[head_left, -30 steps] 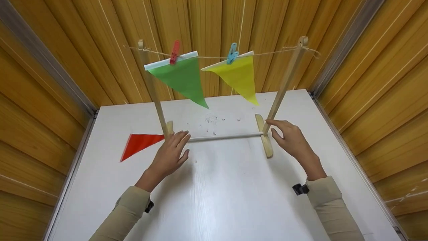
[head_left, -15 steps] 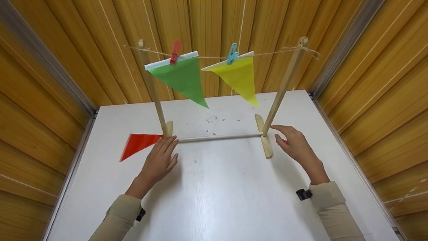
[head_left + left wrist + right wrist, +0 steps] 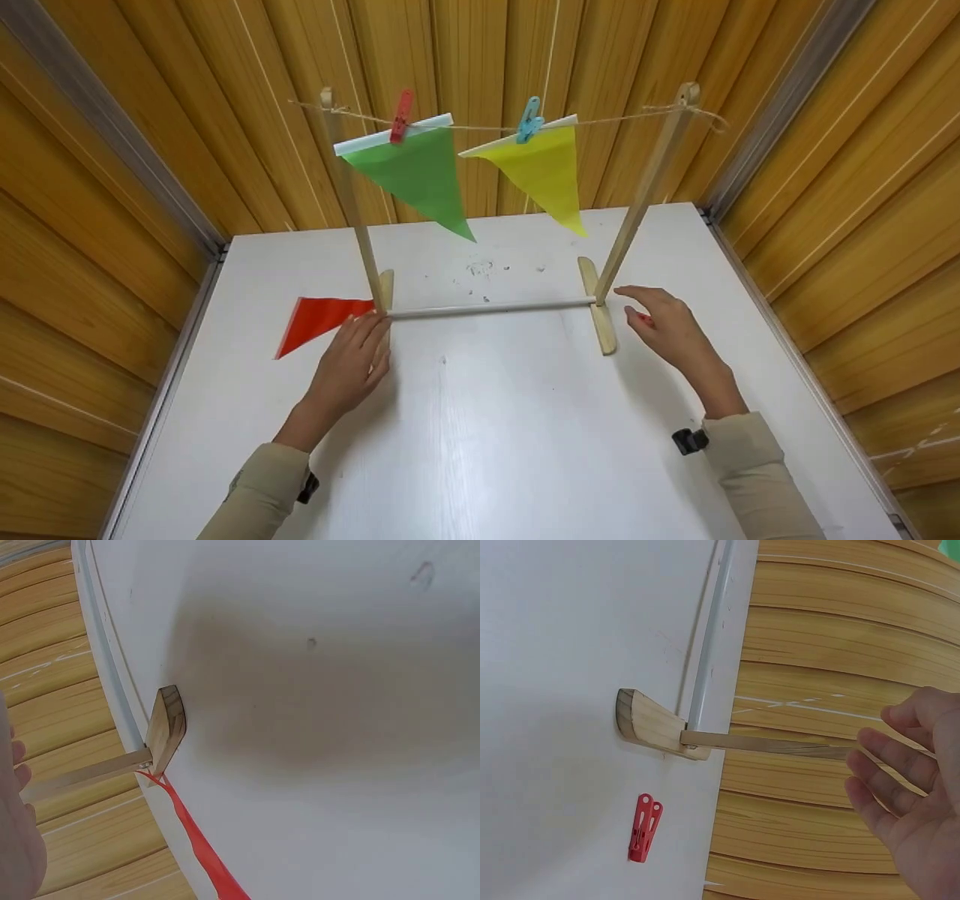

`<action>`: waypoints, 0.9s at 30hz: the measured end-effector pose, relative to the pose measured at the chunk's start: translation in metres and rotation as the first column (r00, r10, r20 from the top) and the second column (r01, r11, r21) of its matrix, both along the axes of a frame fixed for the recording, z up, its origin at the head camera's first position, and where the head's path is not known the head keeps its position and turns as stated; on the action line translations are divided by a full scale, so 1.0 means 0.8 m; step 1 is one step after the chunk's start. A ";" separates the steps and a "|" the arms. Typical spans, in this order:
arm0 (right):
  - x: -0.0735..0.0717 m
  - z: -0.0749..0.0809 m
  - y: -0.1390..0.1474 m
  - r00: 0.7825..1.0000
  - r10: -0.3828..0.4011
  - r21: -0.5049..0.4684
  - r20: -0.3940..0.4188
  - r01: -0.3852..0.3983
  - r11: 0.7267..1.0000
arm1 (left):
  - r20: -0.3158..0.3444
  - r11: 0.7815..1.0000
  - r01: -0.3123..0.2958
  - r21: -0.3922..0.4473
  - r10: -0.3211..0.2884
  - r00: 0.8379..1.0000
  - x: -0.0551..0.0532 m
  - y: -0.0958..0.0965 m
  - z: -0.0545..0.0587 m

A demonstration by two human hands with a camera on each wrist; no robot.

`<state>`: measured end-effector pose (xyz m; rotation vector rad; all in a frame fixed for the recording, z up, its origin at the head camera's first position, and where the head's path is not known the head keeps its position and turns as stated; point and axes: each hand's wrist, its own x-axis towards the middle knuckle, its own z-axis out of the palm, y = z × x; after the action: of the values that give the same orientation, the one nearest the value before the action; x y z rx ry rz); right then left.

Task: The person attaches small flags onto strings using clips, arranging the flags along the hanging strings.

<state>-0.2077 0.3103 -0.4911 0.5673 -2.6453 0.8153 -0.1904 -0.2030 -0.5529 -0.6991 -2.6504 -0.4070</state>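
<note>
My left hand [image 3: 351, 356] hovers over the left foot of a wooden stand, its fingers overlapping the tip of a red pennant flag [image 3: 319, 321] on the table. In the left wrist view that flag [image 3: 204, 851] runs beside the wooden foot [image 3: 166, 727]. My right hand [image 3: 671, 326], fingers loosely bent and holding nothing, is just right of the right wooden post [image 3: 645, 195]. Below it a red clothespin [image 3: 643, 829] lies on the table. A green pennant [image 3: 416, 176] and a yellow pennant [image 3: 546, 171] hang from a string, clipped by a red clothespin [image 3: 401, 116] and a blue clothespin [image 3: 529, 120].
A white rod [image 3: 491, 307] joins the two feet of the stand low over the white table [image 3: 480, 435]. The left post [image 3: 352, 202] rises toward the string's left end. Wood-look panels [image 3: 465, 45] wall in the back and both sides.
The left hand has moved left along the rod to the red flag's tip. My right hand has drawn away from the right post, and part of the red clothespin beneath it shows.
</note>
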 end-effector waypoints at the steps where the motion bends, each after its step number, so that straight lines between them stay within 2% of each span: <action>1: 0.000 -0.001 0.000 1.000 0.000 0.001 -0.005 0.000 1.000 | 0.010 1.000 -0.004 -0.002 0.004 1.000 0.000 -0.001 0.000; 14: -0.002 -0.009 0.003 0.999 -0.031 0.012 0.032 0.030 0.999 | 0.038 1.000 -0.030 -0.003 0.030 0.999 0.008 -0.015 -0.001; 18: -0.003 -0.010 0.006 0.999 -0.031 0.009 0.025 0.031 0.999 | 0.065 0.998 -0.056 -0.006 0.056 0.996 0.010 -0.022 -0.001; 27: -0.006 -0.014 0.014 0.998 -0.038 0.015 0.051 0.037 0.999 | 0.111 0.992 -0.127 0.010 0.125 0.986 0.010 -0.037 -0.011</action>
<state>-0.2126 0.3219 -0.5023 0.5048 -2.7017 0.8111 -0.1826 -0.2323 -0.5616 -0.5136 -2.7727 -0.4434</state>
